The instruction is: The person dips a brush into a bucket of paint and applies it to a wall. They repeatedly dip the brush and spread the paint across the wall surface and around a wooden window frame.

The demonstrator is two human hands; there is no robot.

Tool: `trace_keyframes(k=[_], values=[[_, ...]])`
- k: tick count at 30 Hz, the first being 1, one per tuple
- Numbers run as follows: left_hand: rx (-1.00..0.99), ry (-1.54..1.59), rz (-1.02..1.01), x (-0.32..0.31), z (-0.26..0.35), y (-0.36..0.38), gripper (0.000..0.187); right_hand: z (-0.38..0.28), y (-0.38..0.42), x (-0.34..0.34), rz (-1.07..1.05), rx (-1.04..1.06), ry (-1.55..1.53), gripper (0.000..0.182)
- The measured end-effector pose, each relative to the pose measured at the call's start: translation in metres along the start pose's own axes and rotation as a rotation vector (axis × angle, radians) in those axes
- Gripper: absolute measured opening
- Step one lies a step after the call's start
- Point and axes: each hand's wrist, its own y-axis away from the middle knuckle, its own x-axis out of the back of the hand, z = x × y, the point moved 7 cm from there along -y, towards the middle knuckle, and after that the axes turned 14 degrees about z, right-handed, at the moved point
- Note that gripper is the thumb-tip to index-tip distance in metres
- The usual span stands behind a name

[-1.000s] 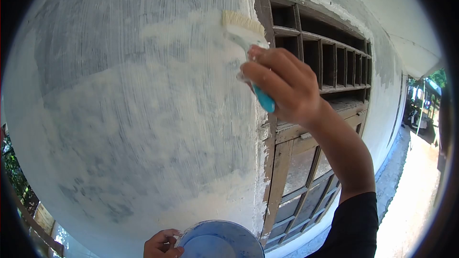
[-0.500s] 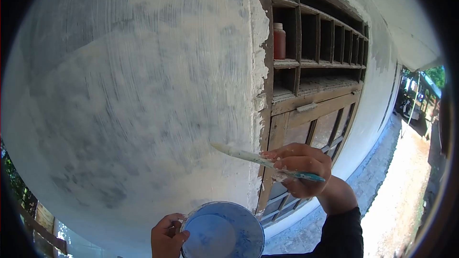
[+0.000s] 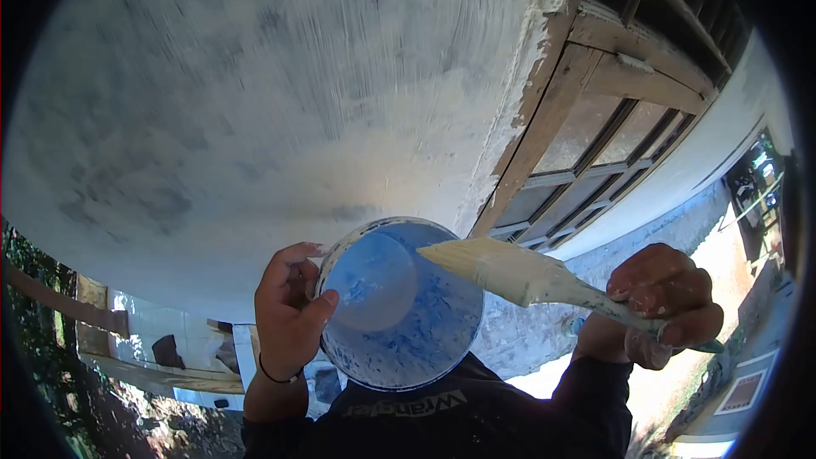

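Observation:
My left hand [image 3: 291, 316] grips the left rim of a round bucket [image 3: 446, 327], thumb over the edge and fingers on its outer side. The bucket's inner wall is splashed with blue and white, and a pale liquid pools to one side of it. In my right hand [image 3: 667, 302] is a paintbrush [image 3: 518, 274], held by its paint-streaked handle. The brush's cream bristles point left and overlap the bucket's opening in this view. White specks dot the right hand's fingers.
A wall [image 3: 297, 93] with streaky white paint over grey rises ahead. To its right is a wooden window frame [image 3: 586, 76] with glass panes. A wooden beam [image 3: 161, 374] and foliage [image 3: 34, 314] show at lower left.
The view has tilted downward. The paintbrush has come away from the wall, its bristles now over the bucket, and my right hand is farther right. My left hand keeps hold of the bucket.

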Motion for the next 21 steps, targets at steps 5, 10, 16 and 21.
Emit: trace_keyframes(k=[5,10,16,21], values=[[-0.08,0.028,-0.009,-0.006,-0.002,0.007,0.042,0.008,0.033,-0.049,-0.265,-0.041,-0.114,0.019],[-0.162,0.044,0.01,-0.005,-0.002,0.015,0.041,0.03,0.083,-0.094,-0.56,-0.157,-0.012,0.013],[-0.274,0.016,-0.044,-0.005,0.004,0.025,0.039,0.037,0.096,-0.108,-0.69,-0.202,0.094,0.009],[-0.292,0.019,-0.034,-0.003,0.005,0.032,0.037,0.038,0.102,-0.117,-0.747,-0.157,0.127,0.009]])
